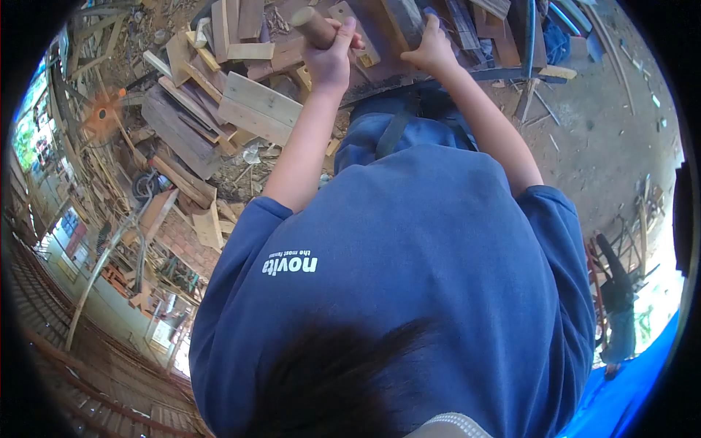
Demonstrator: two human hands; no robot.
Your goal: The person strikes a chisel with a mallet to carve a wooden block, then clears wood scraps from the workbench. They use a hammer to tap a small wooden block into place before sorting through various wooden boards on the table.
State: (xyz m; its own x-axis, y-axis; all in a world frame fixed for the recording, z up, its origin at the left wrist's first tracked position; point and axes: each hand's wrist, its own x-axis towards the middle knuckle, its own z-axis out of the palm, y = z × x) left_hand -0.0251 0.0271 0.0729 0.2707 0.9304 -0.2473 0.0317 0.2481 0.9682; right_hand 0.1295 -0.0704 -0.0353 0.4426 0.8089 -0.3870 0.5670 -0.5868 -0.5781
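A thick round piece of wood (314,28), like a mallet or a stout handle, sticks out of my left hand (333,60). The fingers are wrapped round it, with the thumb lying along its side. To the right, my right hand (432,52) grips the near end of a dark-sided wooden block (403,23), thumb at its lower end and a finger stretched up along its side. A bit of blue shows by that fingertip; I cannot make out what it is. Beneath and between the hands lies a brown wooden surface with a pale holed wood piece (355,33).
Loose boards and offcuts (259,106) are heaped to the left. More wood pieces (504,44) lie at the upper right, by an upright blue-grey bar (529,36) and a blue cloth (556,42). Dirt floor (584,131) spreads to the right. An orange-centred wheel-like object (104,114) stands far left.
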